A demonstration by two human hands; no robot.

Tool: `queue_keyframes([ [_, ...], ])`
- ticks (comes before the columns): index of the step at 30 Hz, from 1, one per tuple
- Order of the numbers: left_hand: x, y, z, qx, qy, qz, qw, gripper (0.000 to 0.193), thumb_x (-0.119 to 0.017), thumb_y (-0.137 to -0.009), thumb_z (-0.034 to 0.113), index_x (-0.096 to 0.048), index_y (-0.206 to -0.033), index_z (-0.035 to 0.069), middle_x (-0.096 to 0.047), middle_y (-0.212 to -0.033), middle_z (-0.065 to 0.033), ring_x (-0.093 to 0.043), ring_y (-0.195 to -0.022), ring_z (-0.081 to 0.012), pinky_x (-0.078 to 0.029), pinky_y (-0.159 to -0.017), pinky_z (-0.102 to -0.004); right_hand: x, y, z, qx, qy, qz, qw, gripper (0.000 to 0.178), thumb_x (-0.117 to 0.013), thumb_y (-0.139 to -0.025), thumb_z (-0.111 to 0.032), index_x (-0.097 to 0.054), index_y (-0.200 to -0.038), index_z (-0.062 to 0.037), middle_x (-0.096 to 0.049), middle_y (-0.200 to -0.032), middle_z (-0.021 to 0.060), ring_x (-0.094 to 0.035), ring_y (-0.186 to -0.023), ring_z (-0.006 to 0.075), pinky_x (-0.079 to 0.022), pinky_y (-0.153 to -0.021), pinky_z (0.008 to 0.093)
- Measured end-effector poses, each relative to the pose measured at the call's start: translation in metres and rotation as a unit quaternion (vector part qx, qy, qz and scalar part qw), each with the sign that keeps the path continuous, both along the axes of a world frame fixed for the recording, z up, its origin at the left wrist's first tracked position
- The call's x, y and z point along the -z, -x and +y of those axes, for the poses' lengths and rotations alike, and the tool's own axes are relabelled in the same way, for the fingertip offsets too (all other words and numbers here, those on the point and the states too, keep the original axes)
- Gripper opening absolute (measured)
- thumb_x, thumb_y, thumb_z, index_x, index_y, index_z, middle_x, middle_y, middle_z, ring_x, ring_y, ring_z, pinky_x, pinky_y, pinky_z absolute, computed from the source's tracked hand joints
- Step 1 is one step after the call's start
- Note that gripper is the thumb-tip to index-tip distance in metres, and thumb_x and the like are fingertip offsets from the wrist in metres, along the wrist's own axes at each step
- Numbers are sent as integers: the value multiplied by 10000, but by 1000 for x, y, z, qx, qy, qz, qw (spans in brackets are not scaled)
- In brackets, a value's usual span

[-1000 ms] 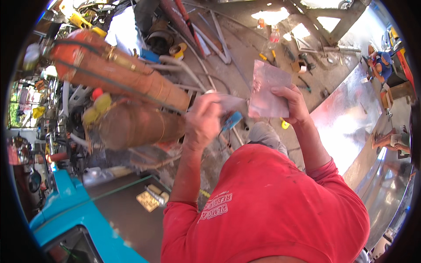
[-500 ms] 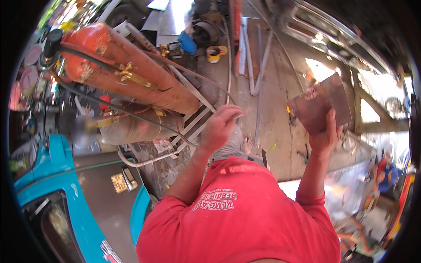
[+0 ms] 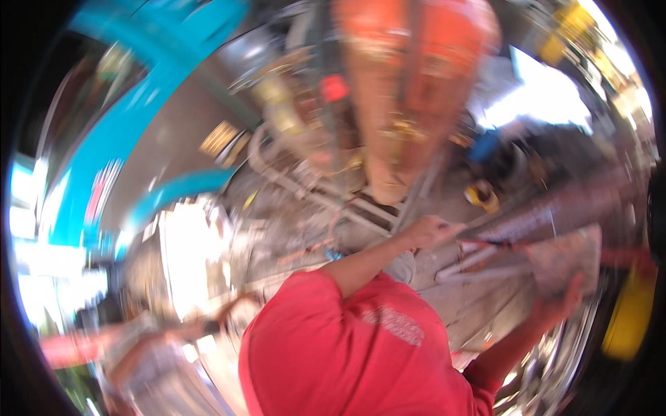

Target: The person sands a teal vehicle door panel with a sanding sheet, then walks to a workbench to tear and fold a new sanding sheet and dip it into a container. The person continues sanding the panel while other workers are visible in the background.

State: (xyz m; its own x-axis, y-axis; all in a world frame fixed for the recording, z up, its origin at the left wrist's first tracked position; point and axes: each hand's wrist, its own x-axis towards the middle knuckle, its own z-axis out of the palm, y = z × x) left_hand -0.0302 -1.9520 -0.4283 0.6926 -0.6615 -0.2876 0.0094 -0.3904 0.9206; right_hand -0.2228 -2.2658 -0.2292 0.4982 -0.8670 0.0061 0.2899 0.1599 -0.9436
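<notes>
The right hand (image 3: pixel 570 297) grasps a flat, roughly rectangular plate (image 3: pixel 570 251) by its lower edge, fingers against its face, holding it up well out to the person's right. The left hand (image 3: pixel 429 231) is in front of the body, near the middle of the view and well apart from the plate, its fingers drawn together and pointing right; blur hides the fingertips, so I cannot tell whether they pinch anything thin.

Both forearms come out of a red shirt (image 3: pixel 347 353) with pale lettering on it. Just beyond the left forearm, part of a grey trouser leg (image 3: pixel 402 267) shows.

Farther out, past the left hand, a large orange cylinder (image 3: pixel 378 83) stands with its lower end at a pale metal frame (image 3: pixel 371 216). To the right of the cylinder are a blue object (image 3: pixel 484 147), too smeared to name, and a small yellow round container (image 3: pixel 479 194). A long reddish-brown beam (image 3: pixel 590 197) runs behind the plate toward the right rim.

On the left, a turquoise vehicle body (image 3: pixel 123 149) curves across the upper corner, with a small tan rectangular piece (image 3: pixel 219 141) near it.
</notes>
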Motion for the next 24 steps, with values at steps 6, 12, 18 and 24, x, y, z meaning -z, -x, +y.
queue_keyframes([
  [6,-58,-31,-14,31,-3,-88,996,566,-649,-1025,585,-806,-1047,42,-796,-1058,-203,-756,-1010,-373,-569,-886,-480,-21,-170,-183,-76,190,-52,978,697,-779,-928,-288,-572,-1553,-59,-536,-1598,223,-538,-1450,366,-434,-1203,545],
  [12,-120,-68,-21,-45,35,-94,994,454,-621,-1060,453,-780,-1168,41,-774,-1020,-204,-733,-1009,-400,-546,-884,-497,-16,-372,-180,-166,189,-37,967,710,-788,-891,-213,-573,-1548,-51,-577,-1564,207,-589,-1398,356,-467,-1186,499],
  [18,-164,-122,-71,-53,59,-118,990,374,-623,-1079,321,-739,-1293,37,-755,-1202,-186,-704,-1142,-375,-537,-987,-465,-57,-529,-205,-85,534,4,841,697,-782,-851,-121,-600,-1519,-42,-614,-1531,181,-627,-1353,338,-474,-1185,460],
  [24,-202,-235,-197,-67,138,-149,977,372,-616,-1076,209,-676,-1411,57,-690,-1408,-162,-645,-1317,-339,-509,-1114,-448,-62,-696,-260,-21,634,-39,772,661,-770,-848,-42,-624,-1492,-32,-658,-1471,166,-680,-1273,293,-539,-1113,401],
])
